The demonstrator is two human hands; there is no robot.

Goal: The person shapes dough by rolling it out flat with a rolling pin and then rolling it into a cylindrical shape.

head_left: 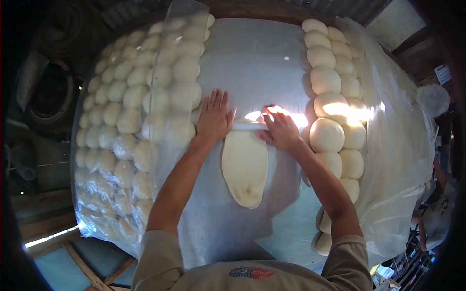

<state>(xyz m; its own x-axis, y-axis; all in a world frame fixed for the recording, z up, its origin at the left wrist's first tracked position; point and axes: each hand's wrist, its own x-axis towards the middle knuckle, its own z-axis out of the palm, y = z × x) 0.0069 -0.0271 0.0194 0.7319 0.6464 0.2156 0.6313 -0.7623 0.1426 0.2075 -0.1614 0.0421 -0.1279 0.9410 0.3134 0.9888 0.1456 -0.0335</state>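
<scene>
A long, flattened piece of dough (245,167) lies on the metal tabletop, with dimples near its near, rounded end. Across its far end rests a pale rolling pin (248,125). My left hand (215,117) lies flat over the pin's left end, fingers stretched forward. On the pin's right end presses my right hand (281,127), palm down, its fingers extended and its thumb toward the dough. Neither hand wraps round the pin; the palms hide its ends. Bright sunlight falls over the right fingertips.
Rows of round dough balls (111,112) sit on the left under a clear plastic sheet (177,72). More dough balls (326,135) line the right, partly beneath another plastic sheet (395,145). At the far right edge, part of another person (439,208) shows.
</scene>
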